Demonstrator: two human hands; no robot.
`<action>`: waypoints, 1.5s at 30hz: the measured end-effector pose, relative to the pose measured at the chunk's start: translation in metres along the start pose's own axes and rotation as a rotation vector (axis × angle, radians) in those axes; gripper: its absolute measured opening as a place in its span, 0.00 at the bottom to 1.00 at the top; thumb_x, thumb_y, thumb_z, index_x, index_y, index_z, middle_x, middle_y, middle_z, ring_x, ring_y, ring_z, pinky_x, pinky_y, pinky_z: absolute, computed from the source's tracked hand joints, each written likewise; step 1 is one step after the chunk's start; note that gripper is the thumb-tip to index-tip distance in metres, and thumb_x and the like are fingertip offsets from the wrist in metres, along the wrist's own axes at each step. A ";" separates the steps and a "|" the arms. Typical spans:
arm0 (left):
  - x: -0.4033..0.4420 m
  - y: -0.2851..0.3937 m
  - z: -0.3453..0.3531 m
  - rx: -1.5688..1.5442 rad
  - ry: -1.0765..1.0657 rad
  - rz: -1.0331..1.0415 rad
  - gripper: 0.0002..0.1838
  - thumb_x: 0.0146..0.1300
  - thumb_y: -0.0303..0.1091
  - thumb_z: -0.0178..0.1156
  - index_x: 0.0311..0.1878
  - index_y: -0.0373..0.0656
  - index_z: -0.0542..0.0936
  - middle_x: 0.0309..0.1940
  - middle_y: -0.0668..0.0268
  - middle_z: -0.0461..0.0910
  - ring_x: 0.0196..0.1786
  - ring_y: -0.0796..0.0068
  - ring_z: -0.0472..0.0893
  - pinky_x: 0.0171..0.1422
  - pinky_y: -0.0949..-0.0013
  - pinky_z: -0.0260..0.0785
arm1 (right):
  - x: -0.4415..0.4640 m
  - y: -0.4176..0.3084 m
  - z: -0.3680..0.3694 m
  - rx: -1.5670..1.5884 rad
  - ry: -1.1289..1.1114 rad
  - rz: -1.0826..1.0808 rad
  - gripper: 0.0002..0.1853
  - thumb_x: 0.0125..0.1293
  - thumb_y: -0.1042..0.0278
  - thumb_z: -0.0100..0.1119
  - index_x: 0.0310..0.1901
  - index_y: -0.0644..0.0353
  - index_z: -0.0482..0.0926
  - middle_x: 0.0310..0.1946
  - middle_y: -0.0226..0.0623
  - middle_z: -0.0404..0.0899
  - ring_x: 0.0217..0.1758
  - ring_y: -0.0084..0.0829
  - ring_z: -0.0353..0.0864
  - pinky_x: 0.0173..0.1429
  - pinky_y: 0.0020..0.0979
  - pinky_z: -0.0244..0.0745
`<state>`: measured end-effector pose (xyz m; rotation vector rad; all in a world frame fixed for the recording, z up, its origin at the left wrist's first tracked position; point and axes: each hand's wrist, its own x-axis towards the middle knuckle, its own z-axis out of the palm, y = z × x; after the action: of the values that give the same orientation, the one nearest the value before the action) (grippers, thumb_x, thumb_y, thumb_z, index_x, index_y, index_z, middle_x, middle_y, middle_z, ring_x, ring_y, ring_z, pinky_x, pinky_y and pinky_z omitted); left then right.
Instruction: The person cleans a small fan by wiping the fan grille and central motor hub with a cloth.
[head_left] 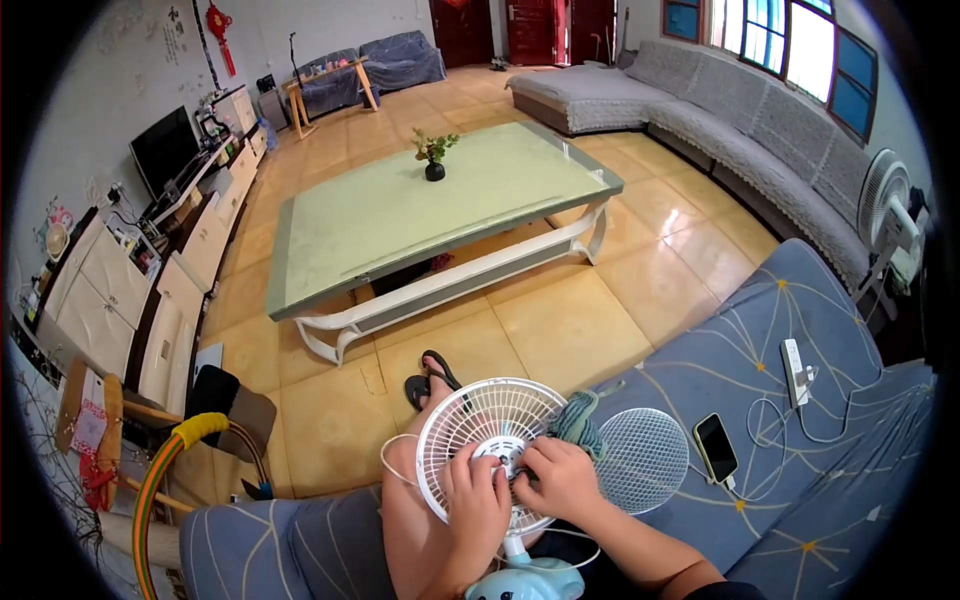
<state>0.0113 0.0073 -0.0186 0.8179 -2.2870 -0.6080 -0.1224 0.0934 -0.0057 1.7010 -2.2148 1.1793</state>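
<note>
A small fan with a white round cage [436, 450] and a light blue base [530, 582] stands between the person's legs. Its front is off, and no blades show in the cage. My left hand [477, 500] lies on the left of the fan's hub [503, 455], its fingers bent at the centre. My right hand [557, 482] is at the right of the hub, fingers curled close to the middle; what they hold, if anything, is too small to name. Right of the cage, a round white mesh grille [645, 460] rests on the blue sofa beside a green striped cloth [578, 425].
A phone [716, 447] on a cable and a white power strip [795, 372] lie on the blue sofa [690, 375]. Ahead is a green-topped table [500, 210] with a plant [434, 155]. A standing fan [886, 200] is at the right, a yellow-wrapped hoop [200, 428] at the left.
</note>
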 end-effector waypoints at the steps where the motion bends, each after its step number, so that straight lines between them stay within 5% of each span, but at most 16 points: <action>1: -0.001 0.001 -0.001 0.002 0.000 0.000 0.10 0.67 0.29 0.67 0.50 0.40 0.81 0.63 0.50 0.76 0.62 0.43 0.75 0.69 0.45 0.67 | -0.001 0.000 0.001 -0.002 -0.002 0.001 0.09 0.53 0.66 0.68 0.35 0.57 0.81 0.35 0.38 0.81 0.36 0.43 0.86 0.39 0.42 0.83; 45: 0.005 0.004 -0.006 -0.022 0.006 0.014 0.09 0.65 0.26 0.67 0.47 0.39 0.79 0.62 0.50 0.76 0.62 0.43 0.75 0.67 0.46 0.70 | 0.003 -0.002 0.000 -0.016 0.007 -0.031 0.08 0.52 0.67 0.69 0.33 0.58 0.80 0.33 0.38 0.79 0.34 0.43 0.83 0.38 0.42 0.79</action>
<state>0.0112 0.0056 -0.0099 0.7919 -2.2746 -0.6230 -0.1218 0.0908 -0.0029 1.7162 -2.1805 1.1559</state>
